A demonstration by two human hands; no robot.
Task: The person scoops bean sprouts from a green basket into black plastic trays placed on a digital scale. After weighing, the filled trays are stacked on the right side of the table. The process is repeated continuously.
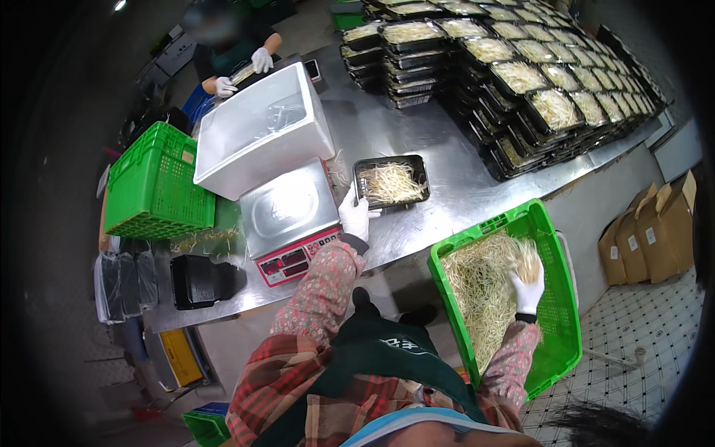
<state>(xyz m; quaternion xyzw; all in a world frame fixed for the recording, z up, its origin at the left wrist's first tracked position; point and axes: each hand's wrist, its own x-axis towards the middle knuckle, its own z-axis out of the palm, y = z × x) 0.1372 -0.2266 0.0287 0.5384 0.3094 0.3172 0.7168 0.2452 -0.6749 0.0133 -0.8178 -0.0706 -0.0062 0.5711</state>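
My left hand (357, 215), in a white glove, grips the near left edge of a black plastic tray (422, 170), its thumb over the rim. Pale bean sprouts (392, 183) lie loose in the tray, which rests on the steel table just right of the scale. Over at the right, my gloved right hand (527, 292) is closed around a bunch of bean sprouts (527, 264). That hand is inside a green crate (560, 298), above a thick layer of more sprouts (480, 290).
A red scale with a steel pan (289, 211) stands beside a white foam box (253, 160). Stacked filled trays (514, 74) cover the table's far right. Left are a green crate (160, 179) and black empty trays (201, 281). A gloved co-worker (238, 56) stands across; paper bags (648, 231) sit right.
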